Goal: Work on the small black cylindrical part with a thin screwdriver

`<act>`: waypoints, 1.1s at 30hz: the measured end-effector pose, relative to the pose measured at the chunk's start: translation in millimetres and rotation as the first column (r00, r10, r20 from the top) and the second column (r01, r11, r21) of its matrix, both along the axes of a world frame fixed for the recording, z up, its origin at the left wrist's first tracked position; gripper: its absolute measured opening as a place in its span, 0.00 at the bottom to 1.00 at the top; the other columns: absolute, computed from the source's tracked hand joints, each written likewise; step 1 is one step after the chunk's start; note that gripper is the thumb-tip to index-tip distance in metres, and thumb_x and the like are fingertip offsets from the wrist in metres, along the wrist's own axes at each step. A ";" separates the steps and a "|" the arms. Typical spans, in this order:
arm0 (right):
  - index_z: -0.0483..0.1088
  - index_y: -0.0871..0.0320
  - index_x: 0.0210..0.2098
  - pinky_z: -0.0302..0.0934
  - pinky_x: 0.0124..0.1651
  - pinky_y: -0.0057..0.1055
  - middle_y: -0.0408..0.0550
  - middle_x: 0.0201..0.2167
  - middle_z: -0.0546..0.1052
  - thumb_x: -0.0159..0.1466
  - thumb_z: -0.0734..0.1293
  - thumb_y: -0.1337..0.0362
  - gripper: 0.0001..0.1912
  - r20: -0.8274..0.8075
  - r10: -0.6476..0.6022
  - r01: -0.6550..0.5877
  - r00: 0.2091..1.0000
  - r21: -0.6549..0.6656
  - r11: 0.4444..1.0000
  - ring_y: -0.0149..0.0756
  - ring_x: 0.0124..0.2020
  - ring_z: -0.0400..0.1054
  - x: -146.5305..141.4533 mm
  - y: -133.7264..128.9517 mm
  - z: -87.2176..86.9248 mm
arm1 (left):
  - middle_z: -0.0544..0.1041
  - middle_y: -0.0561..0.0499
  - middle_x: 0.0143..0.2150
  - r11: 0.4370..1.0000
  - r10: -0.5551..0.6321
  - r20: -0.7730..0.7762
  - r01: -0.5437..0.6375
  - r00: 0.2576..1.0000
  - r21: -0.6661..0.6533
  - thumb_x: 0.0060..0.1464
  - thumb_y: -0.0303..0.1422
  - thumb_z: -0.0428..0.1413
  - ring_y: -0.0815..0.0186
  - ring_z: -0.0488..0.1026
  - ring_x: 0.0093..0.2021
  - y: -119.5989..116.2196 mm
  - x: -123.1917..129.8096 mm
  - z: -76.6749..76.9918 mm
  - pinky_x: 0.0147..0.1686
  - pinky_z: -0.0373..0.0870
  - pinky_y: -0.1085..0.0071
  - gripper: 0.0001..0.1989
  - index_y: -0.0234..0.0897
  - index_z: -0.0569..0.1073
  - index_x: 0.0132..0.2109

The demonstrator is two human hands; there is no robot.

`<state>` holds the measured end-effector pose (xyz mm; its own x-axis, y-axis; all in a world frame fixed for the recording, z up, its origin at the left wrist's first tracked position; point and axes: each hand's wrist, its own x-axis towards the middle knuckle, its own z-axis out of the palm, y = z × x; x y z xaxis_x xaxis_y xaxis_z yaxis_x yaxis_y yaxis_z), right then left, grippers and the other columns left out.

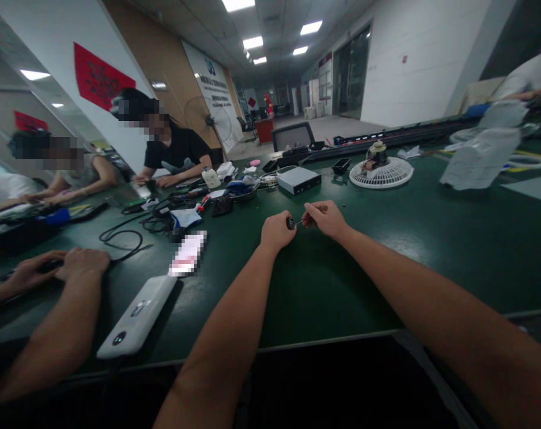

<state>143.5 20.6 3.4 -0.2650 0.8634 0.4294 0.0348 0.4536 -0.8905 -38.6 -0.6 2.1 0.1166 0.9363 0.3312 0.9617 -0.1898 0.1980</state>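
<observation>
Over the green table [324,298], my left hand [277,231] is closed round a small dark round part [291,223], whose end faces right. Close by on the right, my right hand [326,219] pinches a thin tool with a brown handle [323,209]. The tool's thin metal shaft [299,223] points left at the dark part; whether the two touch is too small to tell. Most of the dark part is hidden by my left fingers.
Behind my hands stand a grey metal box [298,180] and a white fan grille [381,173]. Leftward lie a white power bank [139,316], a lit phone [188,253] and black cables [131,235]. A neighbour's hands [80,262] rest at far left.
</observation>
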 end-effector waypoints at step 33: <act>0.75 0.59 0.33 0.64 0.17 0.26 0.54 0.33 0.83 0.58 0.70 0.35 0.30 -0.180 0.109 -0.150 0.978 -0.238 0.960 0.37 0.24 0.77 -0.7 0.2 -4.5 | 0.80 0.47 0.42 0.998 0.009 0.026 -0.010 1.000 0.061 0.59 0.37 0.60 0.59 0.77 0.42 2.0 -4.0 -2.0 0.40 0.69 0.67 0.05 0.41 0.76 0.40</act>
<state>142.8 20.8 -1.2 -0.3259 0.9112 0.2521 -0.1647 0.2078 -0.9642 -42.5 1.4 0.1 0.0989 0.9154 0.3903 0.9583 -0.1933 0.2106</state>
